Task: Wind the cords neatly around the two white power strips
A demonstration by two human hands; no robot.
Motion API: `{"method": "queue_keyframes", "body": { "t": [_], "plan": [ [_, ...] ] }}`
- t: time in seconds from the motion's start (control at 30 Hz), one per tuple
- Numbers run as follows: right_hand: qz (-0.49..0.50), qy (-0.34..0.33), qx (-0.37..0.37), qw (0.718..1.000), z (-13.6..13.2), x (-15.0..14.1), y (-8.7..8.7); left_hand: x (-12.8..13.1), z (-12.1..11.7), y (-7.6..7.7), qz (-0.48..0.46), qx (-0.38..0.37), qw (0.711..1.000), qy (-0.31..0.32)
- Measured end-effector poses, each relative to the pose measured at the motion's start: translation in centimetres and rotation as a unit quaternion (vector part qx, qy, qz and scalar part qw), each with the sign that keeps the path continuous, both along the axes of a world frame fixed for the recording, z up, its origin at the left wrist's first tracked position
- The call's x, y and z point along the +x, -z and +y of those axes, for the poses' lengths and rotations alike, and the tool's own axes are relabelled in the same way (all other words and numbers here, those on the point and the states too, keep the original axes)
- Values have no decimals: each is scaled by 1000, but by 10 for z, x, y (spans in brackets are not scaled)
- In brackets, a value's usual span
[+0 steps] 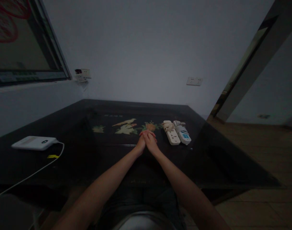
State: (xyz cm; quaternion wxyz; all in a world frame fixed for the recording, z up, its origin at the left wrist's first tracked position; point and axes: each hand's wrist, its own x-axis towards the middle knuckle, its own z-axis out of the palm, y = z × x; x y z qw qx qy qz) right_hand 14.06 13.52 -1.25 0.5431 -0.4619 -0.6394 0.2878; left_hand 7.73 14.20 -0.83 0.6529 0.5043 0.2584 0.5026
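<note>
One cream power strip [174, 137] and one white power strip [184, 137] with a blue panel: lying side by side on the dark table [71, 127], just right of the joined hands, near but apart; each is wearing its wound cord [169, 126] round the far half. One left hand [141, 143] and one right hand [150, 141]: pressing together, fingers overlapping, beside a bird-and-flower design [125, 127]. One white device [35, 143]: resting well to the left, a white cable [63, 147] trailing from its end towards the near edge.
</note>
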Motion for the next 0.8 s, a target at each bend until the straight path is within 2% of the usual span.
{"method": "queue_keyframes", "body": {
  "t": [0.5, 0.8],
  "plan": [
    [-4, 9, -9, 1000, -3, 1, -4, 1, -3, -5, 20, -18, 1000, -13],
    [0, 5, -9, 1000, -1, 0, -2, 2, 5, 5, 15, 0, 1000, -4]
  ]
}}
